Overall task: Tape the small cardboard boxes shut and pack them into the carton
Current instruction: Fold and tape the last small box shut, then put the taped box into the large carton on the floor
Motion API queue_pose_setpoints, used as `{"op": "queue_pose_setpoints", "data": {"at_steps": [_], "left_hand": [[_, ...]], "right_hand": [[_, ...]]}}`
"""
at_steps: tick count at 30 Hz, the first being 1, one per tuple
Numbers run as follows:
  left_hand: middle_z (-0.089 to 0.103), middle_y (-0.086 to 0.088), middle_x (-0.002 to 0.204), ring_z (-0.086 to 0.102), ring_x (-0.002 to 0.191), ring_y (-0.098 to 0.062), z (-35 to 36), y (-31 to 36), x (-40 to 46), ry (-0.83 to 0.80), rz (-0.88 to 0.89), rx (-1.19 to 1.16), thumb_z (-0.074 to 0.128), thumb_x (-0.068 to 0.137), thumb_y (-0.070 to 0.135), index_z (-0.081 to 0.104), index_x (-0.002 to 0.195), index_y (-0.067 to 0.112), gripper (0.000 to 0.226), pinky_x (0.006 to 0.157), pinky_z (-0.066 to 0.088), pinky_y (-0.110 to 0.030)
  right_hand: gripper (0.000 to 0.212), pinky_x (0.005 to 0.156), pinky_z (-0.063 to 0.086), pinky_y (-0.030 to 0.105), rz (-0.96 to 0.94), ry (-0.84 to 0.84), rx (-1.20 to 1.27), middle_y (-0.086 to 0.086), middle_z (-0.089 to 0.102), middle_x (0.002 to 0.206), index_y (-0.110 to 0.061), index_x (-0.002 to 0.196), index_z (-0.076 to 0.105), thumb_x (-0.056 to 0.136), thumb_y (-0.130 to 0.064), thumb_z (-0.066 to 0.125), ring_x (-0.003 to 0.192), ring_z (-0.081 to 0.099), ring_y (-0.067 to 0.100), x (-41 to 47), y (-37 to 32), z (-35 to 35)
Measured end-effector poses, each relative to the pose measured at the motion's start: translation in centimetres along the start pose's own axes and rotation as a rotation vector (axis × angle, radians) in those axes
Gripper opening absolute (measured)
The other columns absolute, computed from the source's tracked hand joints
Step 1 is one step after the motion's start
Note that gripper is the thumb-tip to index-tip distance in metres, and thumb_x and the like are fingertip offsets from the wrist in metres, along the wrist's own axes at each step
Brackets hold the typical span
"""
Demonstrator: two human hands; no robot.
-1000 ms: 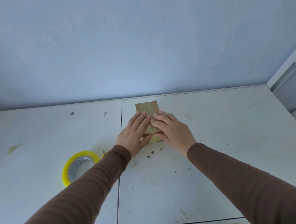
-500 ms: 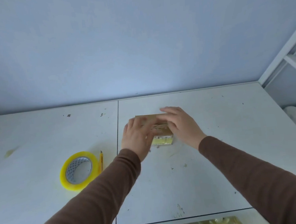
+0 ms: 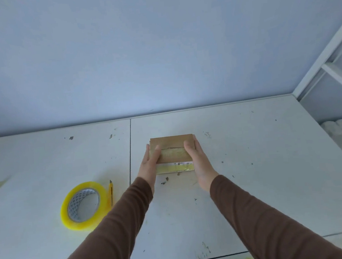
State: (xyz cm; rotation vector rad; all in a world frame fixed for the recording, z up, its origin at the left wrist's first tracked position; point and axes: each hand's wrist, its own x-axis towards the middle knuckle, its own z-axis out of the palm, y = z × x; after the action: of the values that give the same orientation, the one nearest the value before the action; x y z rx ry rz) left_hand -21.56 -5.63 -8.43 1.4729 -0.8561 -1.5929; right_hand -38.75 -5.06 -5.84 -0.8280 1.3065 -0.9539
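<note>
Both hands clamp the small cardboard box [image 3: 172,150] from its two ends: the left hand [image 3: 148,167] lies flat against the left end with its thumb over the top edge, the right hand [image 3: 198,164] mirrors it on the right end, thumb on top, fingers fairly straight. The box sits on the white table [image 3: 254,184] at the frame's centre, long side across the view, a yellowish tape strip showing on its near face. A second ago it lay lengthwise under both palms; half a second ago it was mid-turn. Turned and taped, it looks ready to lift toward the carton, which is not in view. The yellow tape roll [image 3: 84,204] rests at lower left, a yellow utility knife [image 3: 110,190] just beside it
</note>
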Motion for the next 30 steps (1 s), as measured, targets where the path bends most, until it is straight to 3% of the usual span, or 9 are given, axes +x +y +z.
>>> {"op": "queue_pose_setpoints", "data": {"at_steps": [5, 11, 14, 15, 17, 20, 23, 26, 30], "left_hand": [[0.071, -0.002, 0.125, 0.063, 0.122, -0.024, 1.2, -0.2, -0.1, 0.062, 0.082, -0.1, 0.053, 0.092, 0.059, 0.066, 0.131, 0.024, 0.054, 0.114, 0.041, -0.049], [0.067, 0.011, 0.13, 0.058, 0.124, -0.005, 0.3, 1.6, -0.8, -0.034, 0.215, 0.092, 0.05, 0.104, 0.042, 0.056, 0.142, 0.032, 0.039, 0.112, 0.041, -0.029], [0.068, 0.013, 0.125, 0.063, 0.111, 0.006, -1.2, 2.5, -0.5, 0.001, 0.316, 0.211, 0.059, 0.101, 0.012, 0.056, 0.14, 0.026, 0.041, 0.1, 0.05, -0.019], [0.07, 0.01, 0.12, 0.066, 0.107, 0.003, -1.7, 2.4, -0.2, 0.052, 0.333, 0.248, 0.062, 0.099, 0.005, 0.061, 0.135, 0.022, 0.04, 0.102, 0.052, -0.026], [0.072, 0.003, 0.119, 0.067, 0.109, -0.005, -2.2, 1.8, 0.0, 0.125, 0.321, 0.279, 0.061, 0.096, -0.003, 0.063, 0.133, 0.019, 0.043, 0.108, 0.05, -0.038], [0.053, 0.001, 0.15, 0.049, 0.135, -0.006, -0.8, 1.0, -1.3, 0.183, 0.221, 0.154, 0.046, 0.102, -0.001, 0.047, 0.15, 0.02, 0.053, 0.119, 0.033, -0.031], [0.028, 0.011, 0.163, 0.031, 0.144, -0.006, 1.9, 0.6, -3.3, 0.185, 0.132, -0.035, 0.037, 0.107, 0.023, 0.022, 0.161, 0.028, 0.056, 0.12, 0.019, -0.028], [0.039, 0.016, 0.15, 0.042, 0.132, -0.007, 3.9, 0.0, -4.0, 0.107, 0.072, -0.076, 0.047, 0.101, 0.05, 0.015, 0.161, 0.036, 0.069, 0.113, 0.028, -0.029], [0.064, 0.006, 0.137, 0.064, 0.12, -0.013, 4.7, -1.0, -3.3, 0.131, 0.11, -0.116, 0.05, 0.101, 0.045, 0.041, 0.154, 0.03, 0.056, 0.11, 0.046, -0.037]], "right_hand": [[0.06, 0.109, 0.024, 0.024, -0.017, 0.058, 0.095, -0.018, 0.036, 0.156, -0.034, 0.161, 0.025, 0.106, -0.044, 0.047, 0.137, 0.035, 0.001, 0.5, 0.2, 0.6], [0.046, 0.107, 0.043, 0.032, -0.05, 0.05, 0.105, -0.016, 0.061, 0.129, -0.037, 0.124, 0.059, 0.093, -0.07, 0.048, 0.128, 0.054, 0.006, -0.4, -1.2, 0.1], [0.029, 0.084, 0.048, 0.009, -0.167, 0.131, 0.125, -0.024, 0.061, 0.123, -0.018, 0.112, 0.069, 0.105, -0.039, 0.052, 0.107, 0.058, -0.014, -1.1, -2.0, -0.2], [0.016, 0.088, 0.047, 0.011, -0.197, 0.163, 0.08, -0.018, 0.055, 0.133, -0.02, 0.113, 0.067, 0.101, -0.027, 0.059, 0.115, 0.055, -0.01, -1.6, -1.6, -0.1], [0.039, 0.107, 0.045, 0.028, -0.276, 0.179, -0.075, -0.013, 0.044, 0.143, -0.03, 0.125, 0.057, 0.089, -0.023, 0.066, 0.132, 0.046, 0.006, -2.6, 0.4, 0.6], [0.069, 0.113, 0.042, 0.039, -0.282, 0.179, -0.198, -0.02, 0.036, 0.141, -0.039, 0.143, 0.042, 0.08, -0.038, 0.069, 0.137, 0.037, 0.011, -3.9, 2.2, 1.9], [0.072, 0.115, 0.039, 0.039, -0.156, 0.164, -0.137, -0.016, 0.039, 0.147, -0.042, 0.148, 0.041, 0.084, -0.05, 0.071, 0.138, 0.037, 0.009, -3.2, 1.6, 1.5], [0.058, 0.115, 0.039, 0.032, -0.029, 0.061, 0.002, -0.012, 0.042, 0.156, -0.036, 0.155, 0.039, 0.1, -0.047, 0.057, 0.137, 0.046, 0.007, -2.0, 1.0, 0.9], [0.048, 0.079, 0.039, 0.001, -0.033, 0.008, 0.002, -0.016, 0.048, 0.147, -0.029, 0.154, 0.041, 0.108, -0.041, 0.042, 0.109, 0.05, -0.014, -1.8, 1.7, 1.4]]}}
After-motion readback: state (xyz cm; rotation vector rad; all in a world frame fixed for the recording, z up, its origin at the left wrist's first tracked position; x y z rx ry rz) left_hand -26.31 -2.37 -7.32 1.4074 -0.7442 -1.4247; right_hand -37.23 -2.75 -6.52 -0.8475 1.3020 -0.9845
